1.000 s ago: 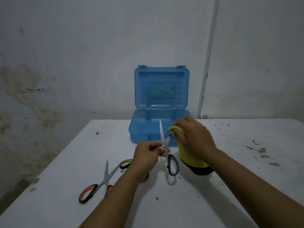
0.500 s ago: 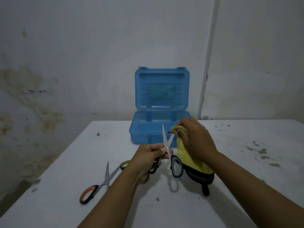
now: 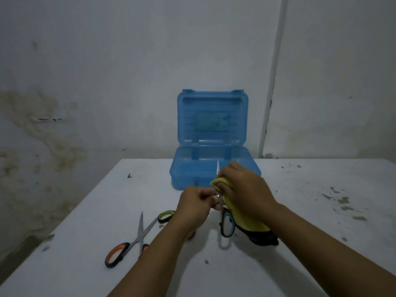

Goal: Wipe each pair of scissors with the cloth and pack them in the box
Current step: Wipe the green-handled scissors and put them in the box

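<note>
Mid-wipe: left hand [image 3: 194,207] pinched the blue-handled scissors [image 3: 226,225] upright, right hand [image 3: 244,189] clamped the yellow cloth [image 3: 246,219] around a blade; next, probably packing into the open box [image 3: 214,168] at the counter's [image 3: 300,211] far edge.

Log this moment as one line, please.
phase: wiping | left hand: holds blue-handled scissors | right hand: yellow cloth on blade | blue box: open

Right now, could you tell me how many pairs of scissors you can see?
3: blue-handled scissors held upright in both hands; orange-handled scissors and green-handled scissors lying on the table. Box contents aren't visible.
</note>
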